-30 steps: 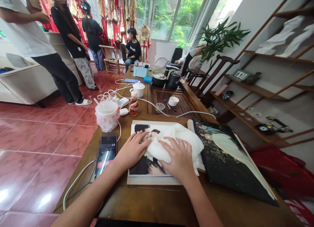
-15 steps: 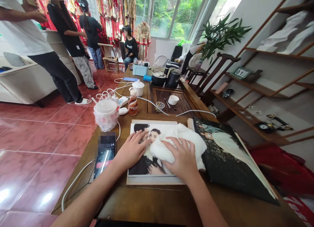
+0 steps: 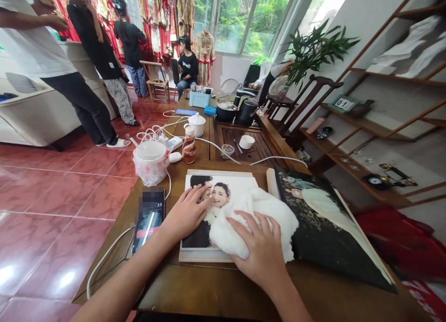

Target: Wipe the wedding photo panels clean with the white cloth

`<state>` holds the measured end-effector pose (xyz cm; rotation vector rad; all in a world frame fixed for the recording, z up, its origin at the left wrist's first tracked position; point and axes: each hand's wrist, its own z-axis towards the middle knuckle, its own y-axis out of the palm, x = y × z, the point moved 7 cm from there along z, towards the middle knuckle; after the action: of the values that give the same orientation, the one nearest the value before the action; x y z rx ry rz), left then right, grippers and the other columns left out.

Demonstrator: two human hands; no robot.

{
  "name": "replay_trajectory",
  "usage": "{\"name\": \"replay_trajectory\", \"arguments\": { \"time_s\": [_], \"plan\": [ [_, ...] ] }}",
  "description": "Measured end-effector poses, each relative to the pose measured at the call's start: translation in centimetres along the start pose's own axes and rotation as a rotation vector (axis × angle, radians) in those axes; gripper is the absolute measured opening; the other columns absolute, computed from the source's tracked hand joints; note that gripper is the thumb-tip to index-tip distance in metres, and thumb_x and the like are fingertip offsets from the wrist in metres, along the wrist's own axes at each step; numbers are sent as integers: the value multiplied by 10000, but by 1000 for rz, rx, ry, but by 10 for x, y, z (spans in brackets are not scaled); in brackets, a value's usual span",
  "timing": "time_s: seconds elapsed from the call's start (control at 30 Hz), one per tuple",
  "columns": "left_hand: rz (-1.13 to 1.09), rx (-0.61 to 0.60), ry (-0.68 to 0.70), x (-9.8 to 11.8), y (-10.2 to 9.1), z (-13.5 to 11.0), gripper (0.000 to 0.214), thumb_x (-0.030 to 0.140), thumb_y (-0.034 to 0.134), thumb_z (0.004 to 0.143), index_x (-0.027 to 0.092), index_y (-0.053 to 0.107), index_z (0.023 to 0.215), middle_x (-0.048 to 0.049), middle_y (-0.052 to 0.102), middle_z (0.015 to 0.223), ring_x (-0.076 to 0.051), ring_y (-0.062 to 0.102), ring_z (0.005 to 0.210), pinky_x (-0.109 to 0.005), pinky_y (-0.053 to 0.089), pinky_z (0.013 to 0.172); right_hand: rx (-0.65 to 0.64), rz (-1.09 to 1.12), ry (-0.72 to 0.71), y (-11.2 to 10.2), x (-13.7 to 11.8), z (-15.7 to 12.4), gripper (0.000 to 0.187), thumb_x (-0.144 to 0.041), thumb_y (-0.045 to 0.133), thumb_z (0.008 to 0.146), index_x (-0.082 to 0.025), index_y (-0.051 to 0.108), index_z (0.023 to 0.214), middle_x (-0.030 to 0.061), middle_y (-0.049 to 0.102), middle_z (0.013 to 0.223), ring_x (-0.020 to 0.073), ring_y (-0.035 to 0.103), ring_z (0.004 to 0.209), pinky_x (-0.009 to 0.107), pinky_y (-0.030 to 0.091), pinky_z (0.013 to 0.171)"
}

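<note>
A photo print of a couple (image 3: 197, 236) lies on a pale wood-edged panel (image 3: 190, 257) at the front of the table. My left hand (image 3: 190, 210) rests flat on the print's left side, fingers stretched out, holding nothing. A bunched, fluffy white cloth (image 3: 223, 231) covers the print's right and lower part. My right hand (image 3: 259, 247) grips the cloth from above, fingers curled over it and pressing it down. To the right, a dark framed picture with a pale dress (image 3: 320, 224) lies close beside the cloth.
Left of my left hand are a phone (image 3: 149, 222) with a cable and a bag-lined bucket (image 3: 150, 161). Behind the print stand a brown bottle (image 3: 189, 145), a white lidded jar (image 3: 197, 124) and a small white bowl (image 3: 247, 141). Several people (image 3: 188, 64) are farther back.
My right hand has drawn the white cloth down towards me, uncovering more of the print's upper part. My left hand has stayed in place.
</note>
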<state>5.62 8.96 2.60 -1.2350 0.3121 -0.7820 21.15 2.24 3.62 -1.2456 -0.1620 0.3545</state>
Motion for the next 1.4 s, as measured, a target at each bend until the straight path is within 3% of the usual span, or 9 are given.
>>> {"name": "replay_trajectory", "arguments": {
  "time_s": [0.13, 0.47, 0.83, 1.2, 1.4],
  "plan": [
    [5, -6, -1, 0, 0, 1, 343, 173, 458, 938, 259, 511, 1266, -76, 407, 1447, -259, 361, 1350, -462, 311, 1109, -12, 20, 2, 0, 0, -5, 524, -413, 662, 665, -343, 606, 1181, 9, 565, 1273, 341, 424, 1107, 524, 233, 982],
    [21, -27, -7, 2, 3, -3, 378, 184, 468, 940, 259, 479, 1310, -85, 389, 1455, -274, 373, 1339, -463, 323, 1098, 9, 28, 30, 3, 8, 37, 511, -444, 648, 701, -301, 611, 1191, 46, 573, 1241, 328, 429, 1091, 522, 221, 992],
    [20, -42, -13, 0, 0, 1, 341, 189, 439, 953, 235, 504, 1285, -92, 395, 1449, -273, 354, 1348, -463, 297, 1116, 4, 63, -2, -6, -5, -2, 548, -447, 682, 642, -328, 614, 1172, 15, 574, 1255, 342, 430, 1099, 526, 227, 993],
    [32, -48, -15, 3, 3, -4, 371, 185, 459, 943, 240, 484, 1310, -96, 391, 1452, -280, 363, 1345, -461, 313, 1110, -18, 17, 13, 1, 12, 41, 472, -436, 647, 698, -287, 628, 1146, 44, 582, 1222, 315, 444, 1079, 504, 247, 972],
    [28, -42, -20, 2, 0, -4, 359, 188, 462, 942, 256, 493, 1293, -76, 395, 1453, -267, 363, 1347, -453, 308, 1114, -16, 35, 13, 1, 8, 29, 481, -427, 648, 684, -295, 628, 1146, 43, 577, 1232, 324, 440, 1082, 517, 233, 982]
  ]
}}
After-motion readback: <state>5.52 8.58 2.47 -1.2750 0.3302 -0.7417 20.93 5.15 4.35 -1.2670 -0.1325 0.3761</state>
